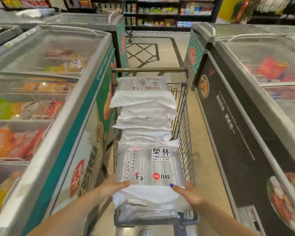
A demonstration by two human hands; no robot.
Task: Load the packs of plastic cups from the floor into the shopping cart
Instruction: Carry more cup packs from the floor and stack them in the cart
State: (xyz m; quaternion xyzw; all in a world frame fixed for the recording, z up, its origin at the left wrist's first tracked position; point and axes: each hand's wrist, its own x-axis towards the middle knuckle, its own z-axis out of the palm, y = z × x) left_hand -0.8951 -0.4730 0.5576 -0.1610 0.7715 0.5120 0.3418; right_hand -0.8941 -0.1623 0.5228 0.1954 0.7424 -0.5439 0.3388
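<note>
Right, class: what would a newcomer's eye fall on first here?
First the cart in the middle aisle, piled with packs of plastic cups. Both hands, left hand and right hand, hold the near pack by its edge. Glass-topped freezers flank the cart on both sides.

Even, fairly bright indoor light falls from above, with soft shadows. The glass freezer lids (46, 53) carry pale glare that veils the goods beneath. Wide-angle distortion bends the freezers outward at both edges. The far shelves (160, 12) and left margin are blurred; the nearest pack's (150, 166) print reads sharp.
</note>
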